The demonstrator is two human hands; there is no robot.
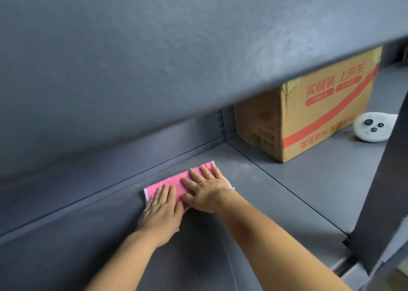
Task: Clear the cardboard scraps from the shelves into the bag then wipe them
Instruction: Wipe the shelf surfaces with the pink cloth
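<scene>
Two bare forearms reach in from the near edge of the grey metal shelf (276, 186). The left hand (162, 213) lies flat, palm down, on the near left end of a folded pink cloth (176, 181), its fingers (164, 193) straight and close together. Just beside it the right hand (208, 191) presses on the cloth's right half, fingers (198, 175) straight and slightly spread; neither hand grips the fabric. The cloth lies along the shelf's back edge, close to the raised rear lip. Farther back and to the right, past a seam in the shelf, a cardboard box (309, 109) with red printing stands upright near the back corner post. A white round device (373, 128) with black buttons lies right of the box. An upper shelf (154, 47) overhangs the whole area.
</scene>
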